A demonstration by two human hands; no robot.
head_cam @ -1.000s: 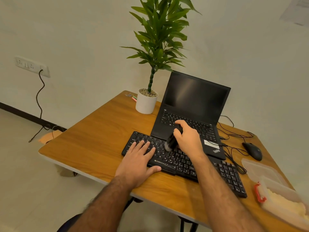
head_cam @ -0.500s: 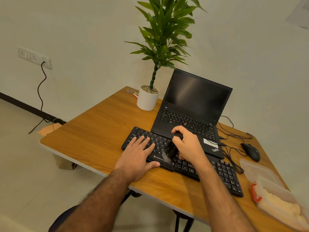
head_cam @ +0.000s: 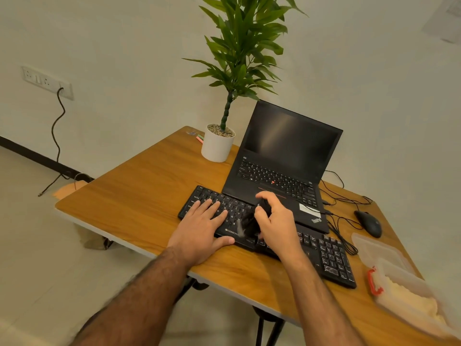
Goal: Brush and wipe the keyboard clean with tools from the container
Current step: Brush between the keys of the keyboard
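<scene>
A black keyboard lies across the wooden table, in front of an open laptop. My left hand rests flat on its left half, fingers spread over the keys. My right hand grips a black brush by its handle. The blurred bristles touch the keys near the keyboard's front edge, between my two hands. A clear plastic container with a red clasp stands at the right edge and holds a pale yellow cloth.
The black laptop overlaps the keyboard's back edge. A potted plant stands behind it to the left. A black mouse and tangled cables lie at the right, next to the container's clear lid.
My right hand has drawn the brush toward me across the keys, from the back rows to the front edge. My left hand has stayed on the keyboard.
</scene>
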